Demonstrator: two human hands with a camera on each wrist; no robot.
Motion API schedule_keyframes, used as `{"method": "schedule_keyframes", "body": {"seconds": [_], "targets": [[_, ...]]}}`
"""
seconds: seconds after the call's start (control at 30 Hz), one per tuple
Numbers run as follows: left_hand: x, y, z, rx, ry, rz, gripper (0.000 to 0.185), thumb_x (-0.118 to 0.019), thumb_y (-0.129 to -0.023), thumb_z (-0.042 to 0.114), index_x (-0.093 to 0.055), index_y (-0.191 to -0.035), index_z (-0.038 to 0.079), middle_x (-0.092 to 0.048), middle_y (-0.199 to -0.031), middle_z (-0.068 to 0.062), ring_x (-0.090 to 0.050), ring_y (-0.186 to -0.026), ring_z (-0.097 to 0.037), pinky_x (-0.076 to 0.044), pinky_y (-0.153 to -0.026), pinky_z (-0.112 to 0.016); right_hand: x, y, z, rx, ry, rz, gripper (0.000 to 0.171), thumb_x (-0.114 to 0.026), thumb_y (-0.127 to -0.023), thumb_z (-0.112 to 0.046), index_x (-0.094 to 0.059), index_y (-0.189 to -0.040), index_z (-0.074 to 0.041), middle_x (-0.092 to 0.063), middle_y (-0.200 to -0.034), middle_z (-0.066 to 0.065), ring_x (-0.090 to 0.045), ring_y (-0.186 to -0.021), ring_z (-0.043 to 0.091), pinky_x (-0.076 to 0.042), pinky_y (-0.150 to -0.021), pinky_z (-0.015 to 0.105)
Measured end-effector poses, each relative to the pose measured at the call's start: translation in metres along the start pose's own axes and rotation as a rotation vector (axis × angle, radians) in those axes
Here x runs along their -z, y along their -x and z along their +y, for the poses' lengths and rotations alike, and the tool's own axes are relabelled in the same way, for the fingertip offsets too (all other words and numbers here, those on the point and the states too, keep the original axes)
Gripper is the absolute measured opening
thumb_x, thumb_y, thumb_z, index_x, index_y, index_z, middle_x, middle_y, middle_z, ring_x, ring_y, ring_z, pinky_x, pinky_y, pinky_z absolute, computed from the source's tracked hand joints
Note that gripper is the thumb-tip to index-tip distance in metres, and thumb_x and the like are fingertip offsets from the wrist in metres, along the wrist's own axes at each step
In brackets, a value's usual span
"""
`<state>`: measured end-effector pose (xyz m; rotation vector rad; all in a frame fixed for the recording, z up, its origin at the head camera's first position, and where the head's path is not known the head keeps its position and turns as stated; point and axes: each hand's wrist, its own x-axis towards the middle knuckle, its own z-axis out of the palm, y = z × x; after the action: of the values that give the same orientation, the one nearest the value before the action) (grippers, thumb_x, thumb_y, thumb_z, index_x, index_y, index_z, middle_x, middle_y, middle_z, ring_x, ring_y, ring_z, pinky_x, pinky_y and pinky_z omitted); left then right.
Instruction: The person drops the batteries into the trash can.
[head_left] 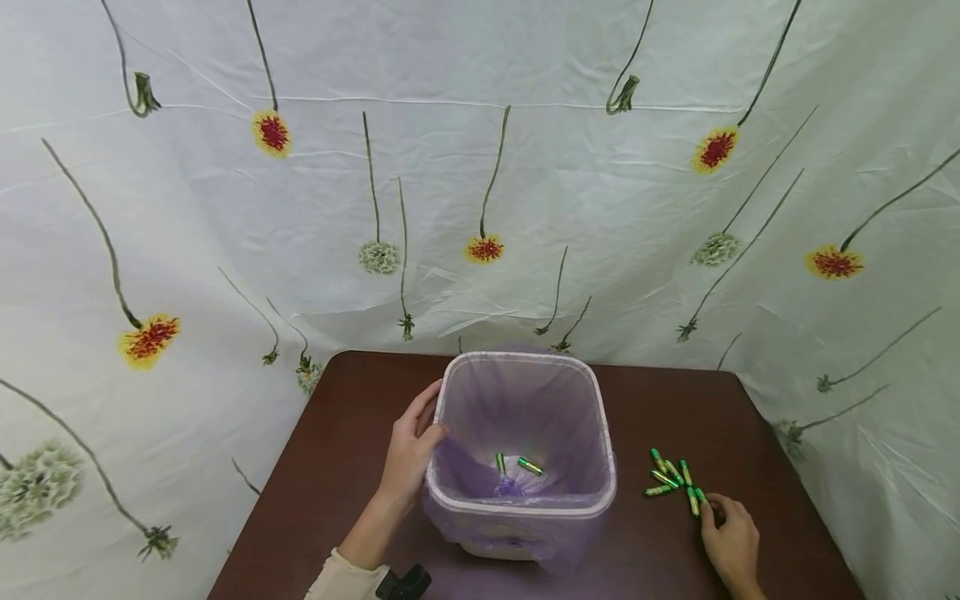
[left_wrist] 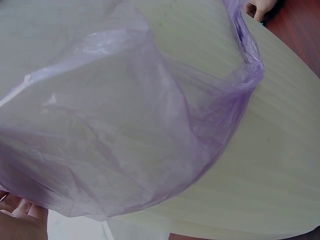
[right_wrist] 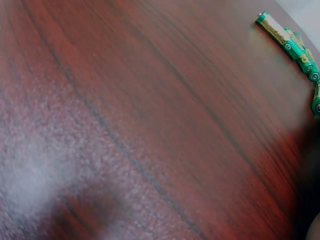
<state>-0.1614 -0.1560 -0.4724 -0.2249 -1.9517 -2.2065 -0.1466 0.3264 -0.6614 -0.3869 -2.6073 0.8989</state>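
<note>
A dark, wood-grained bench [head_left: 660,408] is backed and flanked by a pale, creased cloth [head_left: 570,187]. Behind the bench, red-and-yellow flowers [head_left: 484,249] and whitish, round blooms [head_left: 378,258] are printed on the cloth, heads downward.

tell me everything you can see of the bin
The bin is pale, plastic-looking and squarish with rounded corners, standing upright and open-topped on the dark brown table. A thin, see-through purple bag lines it and hangs over the rim outside. Two green batteries lie inside. The left hand grips its left side by the rim.
</note>
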Motion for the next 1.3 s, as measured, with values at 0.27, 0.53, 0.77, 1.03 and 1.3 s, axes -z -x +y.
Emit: {"method": "schedule_keyframes", "body": {"seconds": [0.27,0.53,0.77,1.03,1.3], "targets": [[0.0,-0.001,-0.001,-0.007,-0.006,0.0,0.066,-0.05,-0.089,-0.012,-0.045,-0.153,0.0,-0.049,-0.153,-0.018,-0.047,-0.139,-0.03,-0.048,-0.099,-0.03,-0.001,0.0,0.0,-0.007,-0.025,0.044,0.02,-0.058,-0.101,-0.002,-0.067,-0.113,0.012,-0.06,-0.109,0.033,-0.057,-0.099,0.048,-0.041,-0.085,0.064],[0.003,0.001,0.0,-0.013,-0.018,0.006,0.064,-0.049,-0.089,-0.013,-0.045,-0.153,-0.003,-0.047,-0.154,-0.021,-0.044,-0.141,-0.033,-0.047,-0.099,-0.025,0.001,0.002,-0.001,-0.034,-0.058,0.053,0.023,-0.052,-0.103,-0.001,-0.064,-0.118,0.013,-0.057,-0.116,0.035,-0.055,-0.107,0.052,-0.042,-0.088,0.065],[0.002,0.001,-0.001,-0.02,0.009,-0.008,0.065,-0.049,-0.089,-0.013,-0.045,-0.153,-0.002,-0.048,-0.153,-0.02,-0.044,-0.141,-0.031,-0.047,-0.101,-0.029,0.012,-0.005,-0.006,0.001,-0.074,0.065,0.023,-0.051,-0.103,-0.001,-0.063,-0.119,0.013,-0.056,-0.118,0.035,-0.053,-0.109,0.053,-0.042,-0.088,0.065],[0.0,0.0,-0.002,-0.022,0.007,-0.005,0.064,-0.049,-0.089,-0.013,-0.044,-0.153,-0.004,-0.047,-0.154,-0.021,-0.044,-0.141,-0.033,-0.047,-0.1,-0.026,0.026,-0.024,-0.03,0.125,-0.081,0.067,0.02,-0.055,-0.104,-0.002,-0.065,-0.118,0.008,-0.06,-0.115,0.03,-0.057,-0.086,0.037,-0.044,-0.07,0.05],[0.002,0.0,-0.002,-0.026,-0.014,-0.005,0.064,-0.05,-0.09,-0.013,-0.045,-0.153,-0.003,-0.048,-0.153,-0.021,-0.045,-0.14,-0.033,-0.047,-0.101,-0.029,0.034,-0.039,-0.062,0.307,-0.17,0.109,0.016,-0.062,-0.099,0.004,-0.069,-0.113,0.003,-0.064,-0.106,0.019,-0.049,-0.074,0.011,-0.037,-0.061,0.022]]}}
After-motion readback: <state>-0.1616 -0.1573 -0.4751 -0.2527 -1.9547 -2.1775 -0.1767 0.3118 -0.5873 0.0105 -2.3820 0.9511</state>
